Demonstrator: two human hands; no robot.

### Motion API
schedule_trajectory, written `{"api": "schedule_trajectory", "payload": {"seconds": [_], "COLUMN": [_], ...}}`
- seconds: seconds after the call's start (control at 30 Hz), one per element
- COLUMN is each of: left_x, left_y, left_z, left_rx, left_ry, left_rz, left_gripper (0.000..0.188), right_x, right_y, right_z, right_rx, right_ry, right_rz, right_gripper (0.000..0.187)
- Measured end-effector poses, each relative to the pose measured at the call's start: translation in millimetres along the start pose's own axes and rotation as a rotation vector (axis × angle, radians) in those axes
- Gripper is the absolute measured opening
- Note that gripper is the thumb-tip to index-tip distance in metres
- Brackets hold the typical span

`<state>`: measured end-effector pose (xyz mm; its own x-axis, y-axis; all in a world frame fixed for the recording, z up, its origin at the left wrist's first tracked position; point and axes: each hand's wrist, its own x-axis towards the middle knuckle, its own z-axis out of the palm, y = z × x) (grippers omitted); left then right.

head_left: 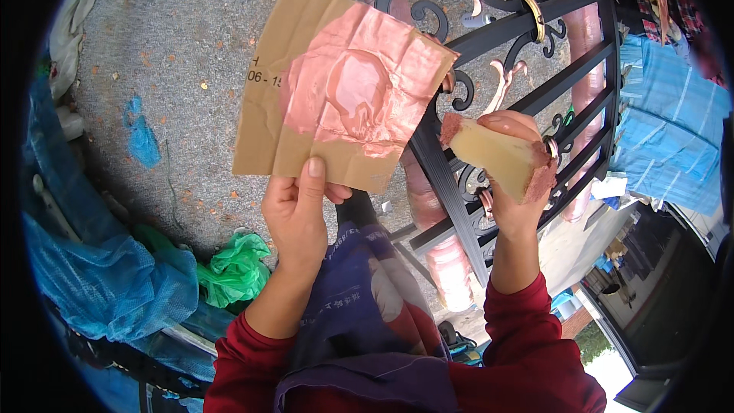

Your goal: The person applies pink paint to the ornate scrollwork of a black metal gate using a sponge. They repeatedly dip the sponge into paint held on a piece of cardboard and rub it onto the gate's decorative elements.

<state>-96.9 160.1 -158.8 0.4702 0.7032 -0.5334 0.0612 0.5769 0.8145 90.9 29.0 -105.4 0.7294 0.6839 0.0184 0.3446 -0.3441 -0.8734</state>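
Observation:
My left hand pinches the near edge of a creased brown cardboard piece, thumb on top. A puddle of shiny copper-pink paint covers much of the cardboard, thickest at its middle. In my right hand is a pale yellow sponge, its ends stained pinkish red. The fingers wrap round the sponge from behind and are partly hidden. Just beyond that hand lies a black metal gate panel with curled scrollwork, some scrolls tinted copper. The sponge and the cardboard are apart.
Pink-wrapped rollers or posts lie beneath the panel. At the right are blue sheeting and, at the top, another person's plaid sleeve. Blue mesh and a green plastic bag sit at the left on rough ground.

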Motion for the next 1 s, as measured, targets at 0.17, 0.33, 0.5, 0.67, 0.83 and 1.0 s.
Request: {"api": "schedule_trajectory", "payload": {"seconds": [0.17,0.33,0.5,0.67,0.83,1.0], "left_x": [-7,-11,-12,-15,-4,11], "left_y": [-2,-6,-5,-5,0,0], "left_z": [14,17,22,24,4,-27], "left_rx": [0.012,0.028,0.100,0.117,0.123,0.145], "left_ry": [-0.044,-0.081,-0.069,-0.085,-0.012,0.128], "left_rz": [-0.052,-0.055,-0.054,-0.040,0.034,0.099], "left_gripper": [0.020,0.020,0.022,0.021,0.022,0.028], "right_x": [0,2,-3,-1,1,20], "right_y": [-3,-6,-8,-6,-2,43], "right_z": [12,15,14,12,-9,-28], "right_rx": [-0.078,-0.282,-0.358,-0.319,-0.124,0.093], "right_ry": [-0.011,-0.059,-0.173,-0.127,-0.116,0.098], "right_rz": [-0.013,-0.097,-0.123,-0.111,0.059,0.139], "right_gripper": [0.047,0.049,0.046,0.047,0.036,0.029]}}
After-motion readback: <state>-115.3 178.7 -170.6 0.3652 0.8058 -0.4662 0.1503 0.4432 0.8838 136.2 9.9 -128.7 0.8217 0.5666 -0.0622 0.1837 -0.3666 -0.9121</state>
